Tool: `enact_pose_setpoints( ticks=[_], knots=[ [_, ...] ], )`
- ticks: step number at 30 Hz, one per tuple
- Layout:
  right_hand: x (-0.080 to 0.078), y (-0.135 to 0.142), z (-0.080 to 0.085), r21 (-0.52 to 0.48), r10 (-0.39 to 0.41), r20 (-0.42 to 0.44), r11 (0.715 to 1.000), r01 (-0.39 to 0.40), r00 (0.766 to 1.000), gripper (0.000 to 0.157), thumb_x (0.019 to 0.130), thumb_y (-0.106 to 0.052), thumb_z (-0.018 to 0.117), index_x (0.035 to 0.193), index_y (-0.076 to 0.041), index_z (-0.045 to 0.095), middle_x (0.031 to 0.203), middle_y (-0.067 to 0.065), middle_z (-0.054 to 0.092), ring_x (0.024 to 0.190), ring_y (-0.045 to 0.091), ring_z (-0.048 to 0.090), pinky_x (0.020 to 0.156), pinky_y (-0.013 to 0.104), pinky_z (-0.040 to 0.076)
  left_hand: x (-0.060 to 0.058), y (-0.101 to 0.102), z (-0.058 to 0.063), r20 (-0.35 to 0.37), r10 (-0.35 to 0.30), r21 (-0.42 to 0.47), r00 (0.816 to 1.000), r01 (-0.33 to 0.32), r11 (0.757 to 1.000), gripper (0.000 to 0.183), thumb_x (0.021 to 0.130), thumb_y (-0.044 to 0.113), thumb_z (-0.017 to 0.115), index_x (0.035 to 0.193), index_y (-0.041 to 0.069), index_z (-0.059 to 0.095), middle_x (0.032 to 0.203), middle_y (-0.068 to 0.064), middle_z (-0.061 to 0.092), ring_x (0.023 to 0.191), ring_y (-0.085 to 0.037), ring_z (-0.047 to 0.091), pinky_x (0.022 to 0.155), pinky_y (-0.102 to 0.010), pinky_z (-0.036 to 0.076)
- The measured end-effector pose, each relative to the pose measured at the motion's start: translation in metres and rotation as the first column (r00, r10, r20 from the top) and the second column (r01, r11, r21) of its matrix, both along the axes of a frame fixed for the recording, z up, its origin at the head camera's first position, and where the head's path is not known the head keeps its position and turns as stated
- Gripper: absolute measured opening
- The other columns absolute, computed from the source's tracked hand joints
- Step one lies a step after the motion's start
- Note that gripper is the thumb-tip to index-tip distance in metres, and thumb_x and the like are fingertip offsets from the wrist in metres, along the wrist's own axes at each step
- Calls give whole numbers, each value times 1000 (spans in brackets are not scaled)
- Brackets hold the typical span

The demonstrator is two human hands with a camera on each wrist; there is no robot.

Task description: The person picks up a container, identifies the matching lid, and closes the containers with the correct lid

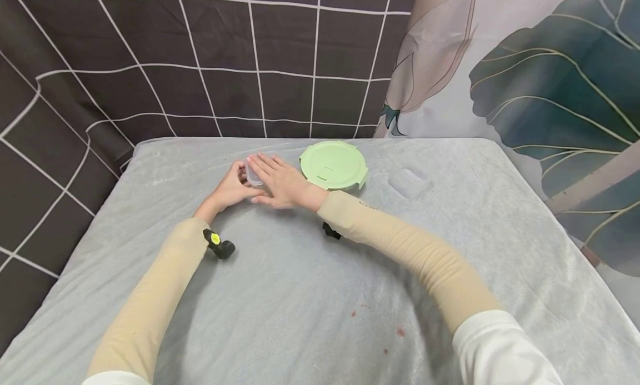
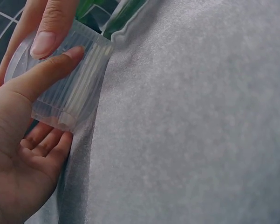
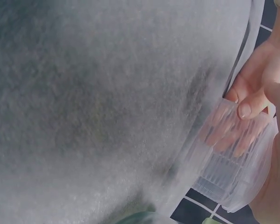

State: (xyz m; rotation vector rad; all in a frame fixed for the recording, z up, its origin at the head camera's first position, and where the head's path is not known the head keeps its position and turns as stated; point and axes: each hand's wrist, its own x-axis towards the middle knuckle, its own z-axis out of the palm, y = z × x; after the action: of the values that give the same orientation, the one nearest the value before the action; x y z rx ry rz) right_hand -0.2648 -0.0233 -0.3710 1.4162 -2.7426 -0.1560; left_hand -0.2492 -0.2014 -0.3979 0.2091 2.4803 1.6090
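A small clear plastic box (image 1: 254, 175) with ribbed sides sits at the table's far edge, left of centre. My left hand (image 1: 234, 186) grips its side: in the left wrist view the thumb lies along the ribbed wall of the box (image 2: 86, 79), with the fingers round the lower end. Straight fingers of my right hand (image 1: 281, 184) lie across the top of the box. From the right wrist view, left fingers show through the transparent wall of the box (image 3: 228, 154), and the right palm covers its rimmed side.
Just right of the hands stands a round container with a light green clip lid (image 1: 334, 164). Farther right, a faint clear squarish plastic piece (image 1: 410, 180) lies on the grey table cover (image 1: 300, 296). A dark checked curtain (image 1: 285, 46) hangs behind the table.
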Motion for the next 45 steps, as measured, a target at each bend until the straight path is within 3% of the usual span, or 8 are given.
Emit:
enact_pose_setpoints(
  ticks=[15, 26, 33, 41, 45],
  knots=[
    [2, 0, -3, -4, -29, -17, 1000, 29, 999, 93, 92, -64, 40, 154, -4, 6, 163, 10, 8, 151, 24, 6, 124, 41, 11, -1, 0, -3, 22, -13, 20, 1000, 12, 1000, 87, 79, 6, 76, 140, -1, 15, 145, -22, 30, 132, -31, 39, 116, -42, 32],
    [8, -2, 6, 1, -107, 118, 994, 108, 987, 85, 95, -59, 40, 155, -9, 5, 163, 6, 2, 151, 21, -1, 124, 40, 5, 0, 1, -4, 19, -16, 39, 1000, 15, 999, 78, 82, 2, 71, 136, -3, 15, 146, -24, 34, 137, -32, 37, 117, -41, 31],
    [16, 6, 14, -42, -108, 161, 992, 116, 981, 80, 97, -54, 42, 155, -9, 12, 163, 6, 8, 151, 23, 5, 124, 42, 9, 5, 6, -6, -9, -8, 82, 1000, 8, 997, 78, 83, -3, 66, 140, -5, 12, 150, -26, 29, 140, -35, 34, 118, -43, 30],
    [23, 17, 18, -74, -109, 114, 990, 118, 987, 76, 96, -53, 45, 153, -8, 21, 161, 7, 17, 150, 24, 12, 123, 44, 13, 14, 8, -4, -60, 24, -68, 998, -28, 997, 88, 86, 8, 69, 150, -3, 10, 153, -29, 25, 144, -40, 25, 120, -46, 23],
    [26, 24, 22, -84, -140, 89, 985, 148, 986, 74, 96, -53, 45, 152, -10, 26, 160, 5, 23, 149, 25, 17, 123, 45, 12, 22, 10, -2, -72, 47, -101, 996, -54, 993, 92, 86, 9, 70, 151, -4, 6, 152, -32, 24, 143, -42, 26, 119, -47, 24]
  ],
)
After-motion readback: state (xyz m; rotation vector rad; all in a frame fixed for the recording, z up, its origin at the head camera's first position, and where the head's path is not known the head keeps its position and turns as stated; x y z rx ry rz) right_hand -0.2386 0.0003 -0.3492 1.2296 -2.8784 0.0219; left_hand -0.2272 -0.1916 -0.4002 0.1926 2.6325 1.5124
